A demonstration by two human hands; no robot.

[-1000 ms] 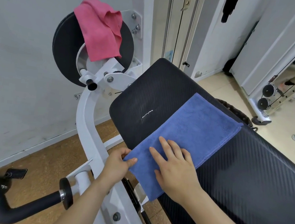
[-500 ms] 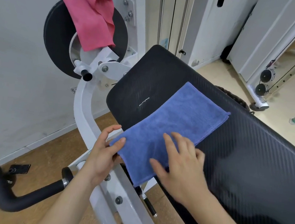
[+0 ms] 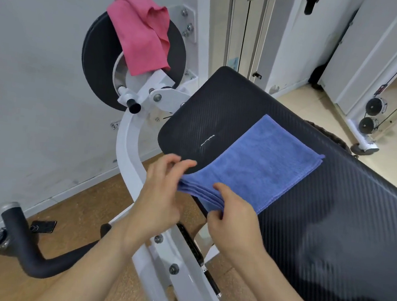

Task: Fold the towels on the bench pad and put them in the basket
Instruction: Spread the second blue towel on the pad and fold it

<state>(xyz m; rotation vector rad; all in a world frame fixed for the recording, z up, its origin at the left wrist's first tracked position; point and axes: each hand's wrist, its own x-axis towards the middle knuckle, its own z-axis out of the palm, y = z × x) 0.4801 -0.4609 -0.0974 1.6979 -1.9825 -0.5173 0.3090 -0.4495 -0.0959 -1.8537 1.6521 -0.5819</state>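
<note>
A folded blue towel point(image 3: 260, 164) lies on the black bench pad point(image 3: 333, 215), its near end hanging past the pad's left edge. My left hand point(image 3: 160, 193) pinches the towel's near left corner between thumb and fingers. My right hand point(image 3: 231, 218) grips the stacked layers of the near edge from the right. A pink towel point(image 3: 141, 35) is draped over a black round weight plate point(image 3: 96, 59) on the machine at upper left. A dark woven basket rim point(image 3: 330, 135) peeks out behind the far side of the pad.
A white machine frame point(image 3: 130, 157) curves down below my hands, with a black padded handle point(image 3: 23, 249) at lower left. A phone point(image 3: 43, 225) lies on the brown floor. Cable pulleys point(image 3: 372, 115) and white columns stand at right.
My right hand left the top of the towel and now grips its near edge. Both hands have drawn that end off the pad's edge; the towel looks shorter and thicker.
</note>
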